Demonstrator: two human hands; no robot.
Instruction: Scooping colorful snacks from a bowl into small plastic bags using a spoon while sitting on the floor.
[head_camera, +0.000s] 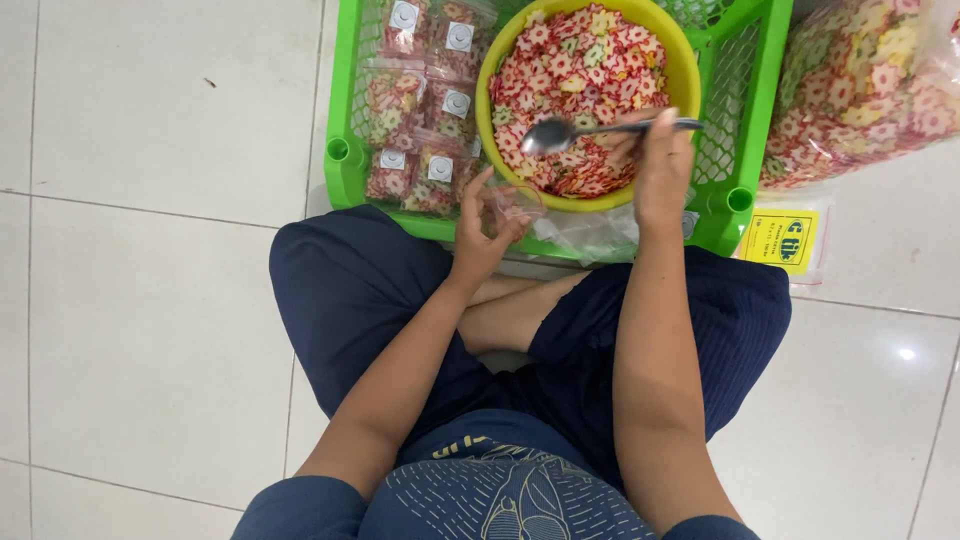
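Sitting cross-legged on the white tiled floor (150, 330), the person has dark blue trousers (350, 290) spread wide, both forearms reaching forward over the knees. The left hand (480, 228) is up first: fingers curled loosely around a small clear plastic bag (515, 203), pinching its mouth just at the near rim of the bowl. Right beside it, the right hand (662, 170) is closed around the handle of a metal spoon (580, 131), gripping it firmly, the spoon lying level and pointing to the left. And there is the spoon's bowl, hovering over the yellow bowl (685, 75), which is heaped with small red, white and yellow flower-shaped crackers (575, 70). Whether anything sits on the spoon, one cannot tell. The yellow bowl rests inside a bright green plastic crate (345, 150). To its left in the same crate, small sealed packets (415, 110) of the same crackers are stacked in rows. Off to the far right on the floor, a large clear sack (870, 80) of crackers bulges, with a yellow label card (782, 240) lying in front of it.
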